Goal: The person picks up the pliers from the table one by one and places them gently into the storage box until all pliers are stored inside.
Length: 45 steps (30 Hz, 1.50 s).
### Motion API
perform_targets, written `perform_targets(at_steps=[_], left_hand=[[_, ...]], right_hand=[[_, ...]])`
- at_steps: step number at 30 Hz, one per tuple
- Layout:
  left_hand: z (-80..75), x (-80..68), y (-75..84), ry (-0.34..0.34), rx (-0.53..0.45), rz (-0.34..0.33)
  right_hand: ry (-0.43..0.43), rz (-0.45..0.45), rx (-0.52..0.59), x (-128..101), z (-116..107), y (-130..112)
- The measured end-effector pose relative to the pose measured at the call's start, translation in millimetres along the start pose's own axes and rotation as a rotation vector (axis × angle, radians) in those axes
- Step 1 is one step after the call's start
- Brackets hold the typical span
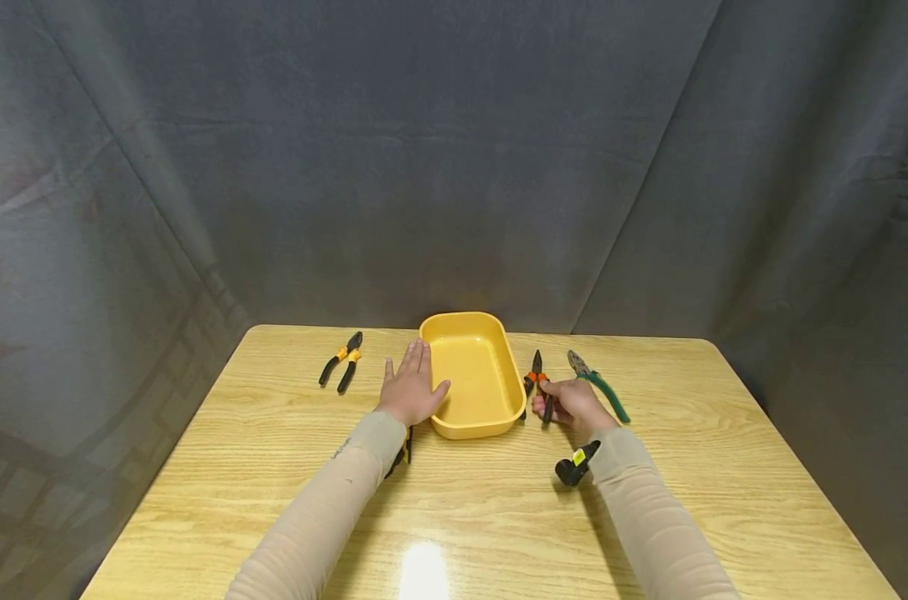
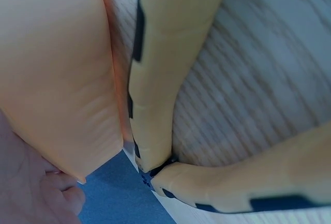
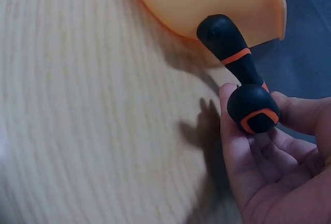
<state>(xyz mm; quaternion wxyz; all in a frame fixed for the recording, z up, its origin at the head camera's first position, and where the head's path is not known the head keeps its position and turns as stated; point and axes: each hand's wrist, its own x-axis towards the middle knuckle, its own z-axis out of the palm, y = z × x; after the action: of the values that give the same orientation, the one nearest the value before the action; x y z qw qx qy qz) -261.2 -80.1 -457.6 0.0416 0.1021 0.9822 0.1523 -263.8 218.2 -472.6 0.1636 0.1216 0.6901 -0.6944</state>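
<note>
My left hand (image 1: 411, 392) lies with straight fingers against the left wall of a yellow plastic tray (image 1: 475, 432). Below the left wrist are pliers with yellow-and-black handles (image 2: 158, 79), largely hidden by the arm in the head view. To the right of the tray, my right hand (image 1: 576, 403) pinches one handle of black-and-orange pliers (image 1: 549, 407) between thumb and fingers. Their jaws point toward the back and their handles stand apart. In the right wrist view, the free handle (image 3: 222, 38) overlaps the tray's edge.
Green-handled pliers (image 1: 610, 395) lie just beyond the right hand. At the left, another pair of pliers with black-and-orange-yellow handles (image 1: 352, 360) rests on the wooden table (image 1: 499, 533). Grey cloth (image 1: 454, 167) hangs behind the table and along both sides.
</note>
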Motion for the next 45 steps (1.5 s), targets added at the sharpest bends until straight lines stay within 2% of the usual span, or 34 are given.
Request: perform_targets(at_steps=[16,23,45], left_hand=[[0.6,0.4,-0.4,-0.019,0.012,-0.007],[-0.8,-1.1,0.1,-0.010,-0.001,0.002],[1.3,0.4,-1.1,-0.015,0.004,-0.001]], right_hand=[[0.012,-0.020,-0.081,-7,-5,-16],[-0.014,-0.036,-0.065,-8,-7,-24],[0.039,-0.080,-0.035,-10,-4,-37]])
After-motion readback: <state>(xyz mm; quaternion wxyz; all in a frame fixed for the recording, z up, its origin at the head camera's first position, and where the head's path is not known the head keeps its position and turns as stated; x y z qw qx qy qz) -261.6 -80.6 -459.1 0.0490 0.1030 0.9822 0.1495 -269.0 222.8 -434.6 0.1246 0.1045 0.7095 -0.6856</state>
